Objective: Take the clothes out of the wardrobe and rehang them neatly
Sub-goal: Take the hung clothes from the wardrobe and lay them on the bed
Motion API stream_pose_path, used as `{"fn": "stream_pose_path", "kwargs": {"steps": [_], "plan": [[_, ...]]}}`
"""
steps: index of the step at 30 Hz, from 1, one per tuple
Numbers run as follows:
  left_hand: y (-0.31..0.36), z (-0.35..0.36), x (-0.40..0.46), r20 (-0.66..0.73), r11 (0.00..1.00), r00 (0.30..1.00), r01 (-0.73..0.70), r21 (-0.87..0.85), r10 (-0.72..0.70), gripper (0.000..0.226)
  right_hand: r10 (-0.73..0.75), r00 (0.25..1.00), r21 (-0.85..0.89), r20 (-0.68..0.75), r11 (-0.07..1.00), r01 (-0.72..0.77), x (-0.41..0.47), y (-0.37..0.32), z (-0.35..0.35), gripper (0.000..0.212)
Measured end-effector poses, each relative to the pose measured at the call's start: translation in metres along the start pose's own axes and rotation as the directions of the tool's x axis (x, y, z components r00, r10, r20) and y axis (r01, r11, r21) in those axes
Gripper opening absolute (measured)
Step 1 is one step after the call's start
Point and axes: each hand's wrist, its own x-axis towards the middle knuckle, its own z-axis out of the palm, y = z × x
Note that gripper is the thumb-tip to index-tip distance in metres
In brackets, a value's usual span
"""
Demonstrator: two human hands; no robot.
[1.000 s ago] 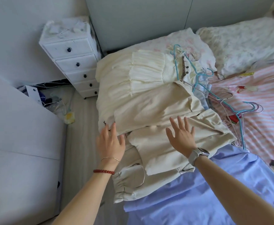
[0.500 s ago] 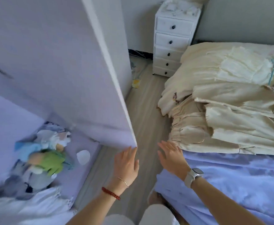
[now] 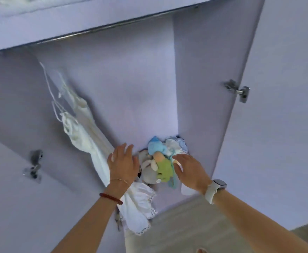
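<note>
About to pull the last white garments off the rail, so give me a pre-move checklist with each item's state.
1. Wardrobe door swung open, way in free: ok.
2. Left hand free to grasp: ok, fingers spread, holding nothing.
3. Right hand free: ok, open, holding nothing.
4. White garments hanging at the left of the rail: ok.
5. Their hangers seated on the rail: cannot tell, hooks are hidden.
6. Hem free of the soft toys on the wardrobe floor: cannot tell, the left hand covers that spot.
</note>
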Motion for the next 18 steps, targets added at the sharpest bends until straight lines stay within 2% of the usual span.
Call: {"fn": "stream_pose_path", "kwargs": {"steps": [5, 9, 14, 16, 18], "plan": [[-0.077, -0.055, 0.045, -0.166, 0.969, 0.961, 0.235, 0.071, -0.221, 0.051, -0.181, 0.983, 0.158, 0.011, 0.971, 0.177, 0.092, -0.087, 0.01, 0.033], [-0.11, -0.097, 0.084, -0.327, 0.941, 0.892, 0.338, 0.026, -0.312, 0.055, -0.32, 0.947, 0.318, 0.024, 0.901, 0.296, 0.163, -0.153, 0.015, 0.032], [-0.137, -0.147, 0.123, -0.671, 0.957, 0.71, 0.291, 0.003, -0.214, 0.064, -0.374, 0.919, 0.549, 0.128, 0.798, 0.248, 0.237, -0.231, 0.019, 0.026], [-0.147, -0.165, 0.135, -0.747, 0.953, 0.649, 0.293, 0.07, -0.145, 0.068, -0.379, 0.905, 0.602, 0.195, 0.775, 0.195, 0.26, -0.262, 0.024, 0.017], [-0.158, -0.182, 0.145, -0.763, 0.941, 0.64, 0.306, 0.142, -0.093, 0.073, -0.387, 0.889, 0.666, 0.247, 0.734, 0.135, 0.28, -0.292, 0.027, 0.022]]}}
